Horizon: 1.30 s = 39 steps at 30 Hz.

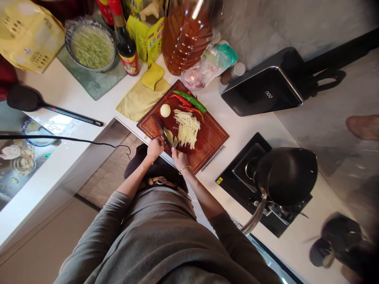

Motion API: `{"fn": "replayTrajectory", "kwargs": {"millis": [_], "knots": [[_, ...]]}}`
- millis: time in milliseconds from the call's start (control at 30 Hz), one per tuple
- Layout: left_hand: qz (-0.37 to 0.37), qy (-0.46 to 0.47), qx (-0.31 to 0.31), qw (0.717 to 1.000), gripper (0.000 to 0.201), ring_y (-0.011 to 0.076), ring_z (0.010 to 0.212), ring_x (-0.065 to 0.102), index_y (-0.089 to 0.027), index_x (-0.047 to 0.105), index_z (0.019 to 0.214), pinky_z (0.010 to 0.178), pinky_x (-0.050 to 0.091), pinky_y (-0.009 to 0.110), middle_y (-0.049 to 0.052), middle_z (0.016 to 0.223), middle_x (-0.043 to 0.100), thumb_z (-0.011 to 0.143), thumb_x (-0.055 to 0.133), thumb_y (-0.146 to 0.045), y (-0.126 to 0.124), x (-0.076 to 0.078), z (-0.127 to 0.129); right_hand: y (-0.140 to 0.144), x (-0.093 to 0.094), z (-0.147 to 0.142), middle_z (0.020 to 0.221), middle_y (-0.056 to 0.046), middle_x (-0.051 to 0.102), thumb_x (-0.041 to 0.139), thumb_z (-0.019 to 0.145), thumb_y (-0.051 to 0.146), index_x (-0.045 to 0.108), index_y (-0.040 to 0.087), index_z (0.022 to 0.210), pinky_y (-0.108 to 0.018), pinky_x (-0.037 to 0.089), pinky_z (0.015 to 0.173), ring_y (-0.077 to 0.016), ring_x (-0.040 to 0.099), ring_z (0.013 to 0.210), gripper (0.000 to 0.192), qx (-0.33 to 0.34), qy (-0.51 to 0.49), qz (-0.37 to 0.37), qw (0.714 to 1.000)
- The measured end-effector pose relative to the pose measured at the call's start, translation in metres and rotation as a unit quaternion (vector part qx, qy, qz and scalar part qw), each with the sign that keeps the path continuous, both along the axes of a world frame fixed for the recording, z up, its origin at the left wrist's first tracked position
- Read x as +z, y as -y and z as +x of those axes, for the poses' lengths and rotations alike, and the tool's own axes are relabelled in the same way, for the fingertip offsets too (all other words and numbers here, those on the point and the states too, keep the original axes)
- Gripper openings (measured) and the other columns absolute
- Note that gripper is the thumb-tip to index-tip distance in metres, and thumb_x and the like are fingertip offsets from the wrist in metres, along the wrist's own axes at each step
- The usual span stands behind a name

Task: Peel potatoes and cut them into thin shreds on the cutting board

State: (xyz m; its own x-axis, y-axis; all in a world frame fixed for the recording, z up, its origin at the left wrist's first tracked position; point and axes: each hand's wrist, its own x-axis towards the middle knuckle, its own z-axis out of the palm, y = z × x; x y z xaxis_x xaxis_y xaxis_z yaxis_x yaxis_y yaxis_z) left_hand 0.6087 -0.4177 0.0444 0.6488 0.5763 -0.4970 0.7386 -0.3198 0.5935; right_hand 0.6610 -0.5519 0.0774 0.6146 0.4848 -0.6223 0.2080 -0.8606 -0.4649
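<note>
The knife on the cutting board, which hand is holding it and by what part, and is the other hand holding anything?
The left hand grips the knife by its handle. The right hand presses potato slices against the cutting board.

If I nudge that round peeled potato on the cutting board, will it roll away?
Probably. The potato looks round and whole, so it may roll. Its pale peeled surface likely makes it slippery. The cutting board lies flat with no visible raised rim, so nothing would stop it.
</note>
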Motion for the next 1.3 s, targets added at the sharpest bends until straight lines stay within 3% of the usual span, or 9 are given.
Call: {"fn": "replayTrajectory", "kwargs": {"millis": [200,300,367,500,567,633,867,1133,1300], "knots": [[-0.026,0.037,-0.01,0.999,0.032,0.0147,0.06,0.056,-0.018,0.057,0.067,0.06,0.038,0.024,0.004,0.063,0.061,0.088,0.041,-0.035,-0.018,0.013,-0.003,0.011,0.013,0.005,0.069,-0.008,0.069,0.012,0.094,0.056,0.067,0.016,0.079,-0.022,0.037,0.06,-0.0148,0.064,0.066,0.07,0.0,0.039,0.034,0.999],[0.134,0.114,0.052,0.983,0.031,0.0165,0.072,0.055,-0.018,0.057,0.079,0.069,0.04,0.027,0.006,0.074,0.061,0.091,0.036,-0.037,-0.041,0.034,-0.013,0.015,0.021,0.009,0.077,-0.009,0.071,0.024,0.091,0.061,0.068,0.018,0.086,-0.024,0.037,0.061,-0.018,0.065,0.073,0.062,0.031,0.093,-0.027,0.995],[0.196,0.172,-0.037,0.965,0.027,0.0208,0.09,0.054,-0.019,0.058,0.083,0.083,0.038,0.031,0.008,0.086,0.062,0.086,0.047,-0.043,-0.057,0.049,-0.016,0.015,0.024,0.01,0.082,-0.01,0.072,0.03,0.087,0.065,0.068,0.02,0.093,-0.025,0.037,0.061,-0.0208,0.066,0.078,0.06,0.049,0.119,-0.071,0.989],[0.15,0.153,-0.305,0.928,0.026,0.0224,0.093,0.052,-0.023,0.062,0.091,0.089,0.029,0.036,0.003,0.081,0.064,0.078,0.061,-0.046,-0.078,0.065,-0.009,0.014,0.027,0.011,0.088,-0.011,0.073,0.032,0.083,0.071,0.067,0.023,0.101,-0.027,0.04,0.063,-0.0221,0.067,0.082,0.062,0.067,0.135,-0.09,0.984],[0.122,0.126,-0.378,0.909,0.023,0.0204,0.087,0.053,-0.023,0.063,0.091,0.088,0.027,0.036,0.001,0.073,0.063,0.08,0.06,-0.043,-0.082,0.063,-0.001,0.013,0.027,0.011,0.089,-0.01,0.073,0.032,0.082,0.072,0.068,0.024,0.099,-0.027,0.041,0.065,-0.022,0.067,0.084,0.063,0.073,0.135,-0.079,0.985],[0.104,0.113,-0.41,0.899,0.02,0.0183,0.083,0.054,-0.023,0.063,0.091,0.087,0.026,0.034,-0.001,0.071,0.063,0.082,0.058,-0.04,-0.083,0.058,0.007,0.013,0.026,0.01,0.09,-0.01,0.073,0.033,0.082,0.072,0.069,0.023,0.097,-0.027,0.041,0.066,-0.022,0.067,0.085,0.062,0.076,0.138,-0.066,0.985],[0.078,0.097,-0.415,0.901,0.026,0.0167,0.082,0.055,-0.021,0.06,0.096,0.083,0.028,0.031,0.0,0.075,0.064,0.08,0.059,-0.041,-0.08,0.037,0.026,0.014,0.022,0.005,0.093,-0.01,0.073,0.036,0.082,0.071,0.07,0.023,0.099,-0.027,0.043,0.072,-0.0219,0.066,0.089,0.06,0.07,0.137,-0.055,0.986],[0.184,0.121,-0.441,0.87,0.024,0.0193,0.088,0.053,-0.021,0.055,0.094,0.083,0.03,0.033,0.0,0.081,0.062,0.085,0.055,-0.044,-0.076,0.026,0.044,0.003,0.025,-0.002,0.099,-0.009,0.072,0.026,0.083,0.073,0.067,0.024,0.108,-0.028,0.046,0.077,-0.0212,0.066,0.094,0.068,0.082,0.119,-0.069,0.987],[0.242,0.103,-0.444,0.857,0.041,0.0258,0.098,0.05,-0.022,0.052,0.103,0.085,0.031,0.038,0.006,0.1,0.062,0.08,0.054,-0.056,-0.072,0.026,0.049,-0.006,0.023,-0.004,0.098,-0.009,0.072,0.025,0.082,0.074,0.067,0.024,0.107,-0.028,0.047,0.076,-0.0216,0.067,0.093,0.069,0.076,0.118,-0.059,0.988]]}}
